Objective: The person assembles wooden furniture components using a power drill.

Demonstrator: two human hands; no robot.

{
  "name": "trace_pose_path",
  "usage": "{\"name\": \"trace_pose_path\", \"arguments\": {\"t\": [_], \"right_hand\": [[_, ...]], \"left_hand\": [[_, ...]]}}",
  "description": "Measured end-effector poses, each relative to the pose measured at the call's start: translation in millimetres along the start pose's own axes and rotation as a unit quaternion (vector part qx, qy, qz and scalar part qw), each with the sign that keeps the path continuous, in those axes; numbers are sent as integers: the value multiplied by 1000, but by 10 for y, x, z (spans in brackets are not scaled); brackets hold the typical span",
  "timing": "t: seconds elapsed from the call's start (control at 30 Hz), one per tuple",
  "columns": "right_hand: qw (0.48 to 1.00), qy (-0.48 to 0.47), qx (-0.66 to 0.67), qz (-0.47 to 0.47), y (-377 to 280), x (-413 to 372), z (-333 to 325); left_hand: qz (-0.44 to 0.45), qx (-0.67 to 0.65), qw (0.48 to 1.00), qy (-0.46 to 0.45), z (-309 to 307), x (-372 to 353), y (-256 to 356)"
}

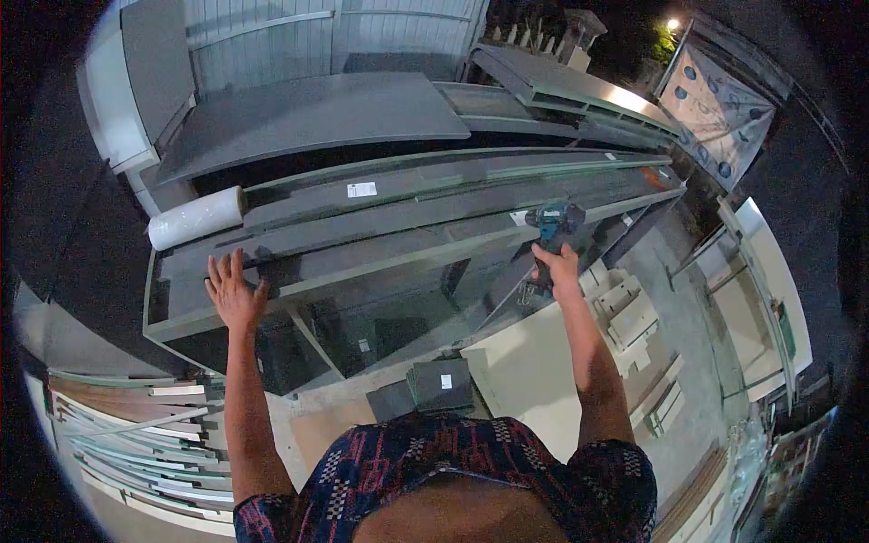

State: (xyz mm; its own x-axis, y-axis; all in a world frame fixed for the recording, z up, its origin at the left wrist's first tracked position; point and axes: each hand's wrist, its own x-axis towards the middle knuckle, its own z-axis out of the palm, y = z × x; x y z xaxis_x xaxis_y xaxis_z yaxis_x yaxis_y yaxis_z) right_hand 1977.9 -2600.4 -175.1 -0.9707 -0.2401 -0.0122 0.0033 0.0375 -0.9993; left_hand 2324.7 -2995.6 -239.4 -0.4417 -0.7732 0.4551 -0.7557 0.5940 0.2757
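A long dark cabinet carcass [326, 282] with pale edges stretches across in front of me. My left hand [237, 294] is at its near left edge, fingers stretched and spread, holding nothing. A small dark object [262, 253] sits by the fingertips of that hand. Farther right, my right hand [558, 268] is wrapped round the grip of a teal and black cordless drill [549, 221]. The drill is held over the cabinet's near edge, its head turned toward the right. A white label [361, 190] is stuck on the dark panel behind.
A roll of clear plastic wrap [196, 219] lies on the cabinet's left end. Behind stands a large grey panel [317, 118]. Board strips [136, 452] are piled at lower left. Dark panels [442, 387] and a cream board [525, 362] lie near my body.
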Motion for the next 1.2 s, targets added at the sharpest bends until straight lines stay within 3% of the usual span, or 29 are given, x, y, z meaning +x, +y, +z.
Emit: {"name": "trace_pose_path", "arguments": {"t": [0.33, 0.47, 0.57, 0.7, 0.73, 0.83, 1.0, 1.13, 1.2], "right_hand": [[999, -5, -42, 24, 216, 124, -42], [996, 46, -79, 11, 206, 121, 5], [995, 40, 86, 30, 160, 84, 91], [993, 7, 116, 5, 366, 12, -106], [995, 36, 89, 25, 322, -101, -169], [999, 10, 36, 22, 321, -361, -495], [991, 36, -113, 60, 820, -773, -1137], [969, 55, -147, 189, 1201, -1067, -1560], [952, 60, -196, 229, 1453, -1235, -1756]], "left_hand": [[-5, 7, 1000, 0, 21, 11, -27], [13, 8, 1000, 23, 114, 18, -108], [29, 18, 999, 31, 170, 28, -201], [27, 42, 998, 27, 184, 89, -197], [41, 41, 998, 39, 226, 114, -256], [46, 37, 997, 41, 211, 166, -231], [91, 79, 991, 52, 293, 303, -306], [124, 121, 983, 61, 437, 533, -406], [161, 143, 974, 72, 756, 760, -931]]}}
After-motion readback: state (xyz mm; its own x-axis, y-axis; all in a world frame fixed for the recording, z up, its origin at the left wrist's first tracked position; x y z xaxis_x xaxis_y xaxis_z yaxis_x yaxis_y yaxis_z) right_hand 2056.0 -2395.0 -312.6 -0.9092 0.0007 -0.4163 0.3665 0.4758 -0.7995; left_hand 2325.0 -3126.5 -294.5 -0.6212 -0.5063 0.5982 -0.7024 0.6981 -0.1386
